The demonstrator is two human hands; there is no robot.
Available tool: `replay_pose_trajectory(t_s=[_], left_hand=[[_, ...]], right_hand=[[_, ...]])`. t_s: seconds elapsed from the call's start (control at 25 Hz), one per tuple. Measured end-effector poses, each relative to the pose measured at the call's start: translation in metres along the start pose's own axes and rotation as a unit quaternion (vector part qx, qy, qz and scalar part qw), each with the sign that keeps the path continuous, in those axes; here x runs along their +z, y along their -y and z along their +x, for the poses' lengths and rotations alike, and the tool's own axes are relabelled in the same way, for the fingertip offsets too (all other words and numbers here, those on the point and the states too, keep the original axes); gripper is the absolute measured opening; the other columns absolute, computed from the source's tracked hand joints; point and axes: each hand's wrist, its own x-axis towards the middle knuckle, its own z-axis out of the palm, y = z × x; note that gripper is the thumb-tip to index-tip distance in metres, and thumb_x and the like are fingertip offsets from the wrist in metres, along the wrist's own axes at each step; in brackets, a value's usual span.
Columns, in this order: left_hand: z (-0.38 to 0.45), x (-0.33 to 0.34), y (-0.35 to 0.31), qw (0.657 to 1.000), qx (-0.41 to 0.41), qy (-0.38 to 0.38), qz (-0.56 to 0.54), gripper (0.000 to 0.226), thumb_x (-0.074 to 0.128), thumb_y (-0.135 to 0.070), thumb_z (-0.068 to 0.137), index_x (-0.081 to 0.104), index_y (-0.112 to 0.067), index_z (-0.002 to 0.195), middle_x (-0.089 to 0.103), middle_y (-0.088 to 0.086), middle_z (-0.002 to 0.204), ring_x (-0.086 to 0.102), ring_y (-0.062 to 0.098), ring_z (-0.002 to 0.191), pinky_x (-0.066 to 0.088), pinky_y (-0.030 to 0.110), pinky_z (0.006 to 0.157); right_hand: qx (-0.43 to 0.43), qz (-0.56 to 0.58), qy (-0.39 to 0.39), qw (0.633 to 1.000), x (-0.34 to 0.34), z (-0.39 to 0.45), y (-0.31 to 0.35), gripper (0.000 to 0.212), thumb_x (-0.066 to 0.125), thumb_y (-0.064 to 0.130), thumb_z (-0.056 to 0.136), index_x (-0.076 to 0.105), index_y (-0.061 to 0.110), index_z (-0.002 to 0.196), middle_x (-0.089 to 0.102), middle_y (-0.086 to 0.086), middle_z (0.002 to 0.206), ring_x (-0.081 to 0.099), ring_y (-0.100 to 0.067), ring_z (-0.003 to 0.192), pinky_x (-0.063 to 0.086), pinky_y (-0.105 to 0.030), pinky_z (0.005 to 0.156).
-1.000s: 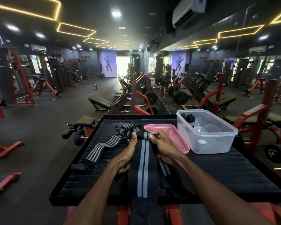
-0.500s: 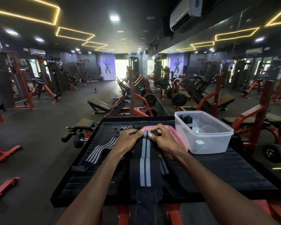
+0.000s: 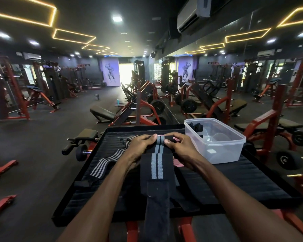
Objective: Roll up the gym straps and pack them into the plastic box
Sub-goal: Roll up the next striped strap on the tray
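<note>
A: Where's the strap?
B: Strap (image 3: 157, 165) lies lengthwise on the tray (image 3: 252, 173), far end already turned into a small roll, near end hanging off the front edge toward the person.

A: Hands?
B: Left hand (image 3: 141, 145) and right hand (image 3: 180, 147) sit either side of the roll, fingers curled, pinching its ends. Both are grasping the strap.

A: Handling?
B: Looks like soft woven elastic, light and floppy, not fragile. My guess is it springs loose if let go, so hold the roll at both edges and keep tension. The flat patch near the tail is probably hook-and-loop, good for locking the roll shut.

A: Where does it go?
B: Box (image 3: 222, 151), just right of the hands, open. One dark rolled strap (image 3: 197, 129) is in its far left corner, with plenty of room left.

A: Anything else?
B: Second strap (image 3: 105, 160), striped, lies unrolled left of the hands. A pink lid (image 3: 178, 162) is mostly hidden under the right wrist.
</note>
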Motion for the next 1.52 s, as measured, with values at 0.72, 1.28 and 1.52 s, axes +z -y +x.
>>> replay_pose_trajectory(t_s=[0.72, 1.28, 1.52], left_hand=[[0.042, 0.057, -0.014, 0.991, -0.006, -0.004, 0.131, 0.033, 0.045, -0.036, 0.103, 0.063, -0.01, 0.094, 0.07, 0.007, 0.089, 0.066, 0.015, 0.078, 0.052, 0.027, 0.074], [0.072, 0.106, -0.023, 0.991, -0.006, -0.01, 0.135, 0.064, 0.046, -0.052, 0.095, 0.057, 0.007, 0.117, 0.062, 0.016, 0.094, 0.055, 0.026, 0.085, 0.043, 0.041, 0.077], [0.081, 0.124, -0.024, 0.993, 0.022, -0.043, 0.11, 0.022, 0.045, -0.023, 0.104, 0.063, -0.01, 0.099, 0.067, 0.012, 0.096, 0.062, 0.017, 0.082, 0.05, 0.028, 0.073]], right_hand=[[-0.075, -0.068, 0.04, 0.994, -0.056, 0.021, 0.026, 0.017, 0.066, 0.002, 0.092, 0.074, 0.006, 0.107, 0.067, 0.0, 0.069, 0.053, -0.01, 0.052, 0.043, -0.023, 0.047], [-0.034, 0.014, 0.056, 0.998, -0.121, 0.059, 0.033, 0.019, 0.054, 0.001, 0.098, 0.07, -0.004, 0.108, 0.058, -0.021, 0.074, 0.051, -0.015, 0.049, 0.04, -0.024, 0.045], [0.009, -0.005, 0.095, 0.995, -0.137, 0.062, 0.039, 0.024, 0.054, 0.017, 0.102, 0.069, 0.0, 0.108, 0.06, -0.006, 0.051, 0.054, -0.016, 0.042, 0.042, -0.028, 0.045]])
